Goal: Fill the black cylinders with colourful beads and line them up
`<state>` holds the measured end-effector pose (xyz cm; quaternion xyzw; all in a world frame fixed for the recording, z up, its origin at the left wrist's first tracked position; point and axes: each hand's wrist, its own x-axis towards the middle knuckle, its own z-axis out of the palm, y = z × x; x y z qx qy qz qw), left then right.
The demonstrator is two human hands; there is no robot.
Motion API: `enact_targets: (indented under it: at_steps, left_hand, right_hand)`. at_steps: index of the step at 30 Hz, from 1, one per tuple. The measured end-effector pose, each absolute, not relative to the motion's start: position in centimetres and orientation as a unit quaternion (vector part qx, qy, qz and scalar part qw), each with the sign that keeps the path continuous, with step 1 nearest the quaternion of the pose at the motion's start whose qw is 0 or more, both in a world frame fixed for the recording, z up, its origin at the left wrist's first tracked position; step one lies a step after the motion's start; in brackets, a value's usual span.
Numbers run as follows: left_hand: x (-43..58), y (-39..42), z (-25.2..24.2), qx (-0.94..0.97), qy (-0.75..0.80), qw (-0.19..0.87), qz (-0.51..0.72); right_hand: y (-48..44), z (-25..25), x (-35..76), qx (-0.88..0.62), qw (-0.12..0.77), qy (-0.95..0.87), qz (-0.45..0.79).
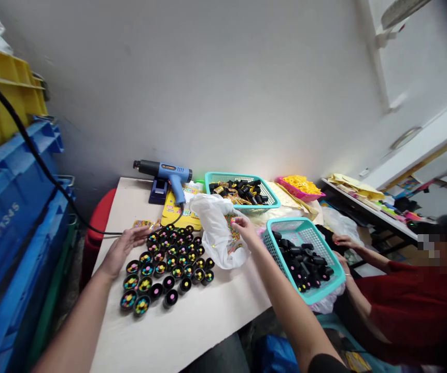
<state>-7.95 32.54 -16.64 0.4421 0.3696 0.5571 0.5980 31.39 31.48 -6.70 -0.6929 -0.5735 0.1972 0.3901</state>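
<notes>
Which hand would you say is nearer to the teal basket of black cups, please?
Right: the right hand is just beside the teal basket, to its left in view. The left hand is much farther away, on the far side of the rows of black cups.

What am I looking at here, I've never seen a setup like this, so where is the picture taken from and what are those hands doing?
This picture comes from a camera worn on a person's head, looking down at their own two bare hands; no machine is involved. The left hand lies open beside rows of black cups with colourful filling, on a pale table. The right hand reaches to a white plastic bag; anything it holds is too small to tell. Behind stand a blue heat gun and teal baskets. A co-worker in red sits at right.
</notes>
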Motion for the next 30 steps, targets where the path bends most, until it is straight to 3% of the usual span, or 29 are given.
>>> enact_targets:
  at_steps: [6, 16, 19, 30]
  left_hand:
    - [-8.0, 32.7, -17.1, 0.436, 0.369, 0.603, 0.557]
    - [-8.0, 32.7, -16.9, 0.434, 0.368, 0.608, 0.554]
    - [-7.9, 32.6, -16.9, 0.436, 0.365, 0.606, 0.557]
    - [-7.9, 32.8, -17.1, 0.437, 0.365, 0.604, 0.559]
  right_hand:
    - [26.2, -4.7, 28.6, -0.634, 0.408, -0.571, 0.325]
    - [20.2, -5.8, 23.7, -0.609, 0.299, -0.580, 0.452]
    - [20.0, -6.5, 24.0, -0.638, 0.230, -0.618, 0.398]
    - [20.5, -7.3, 24.8, -0.708, 0.127, -0.671, 0.181]
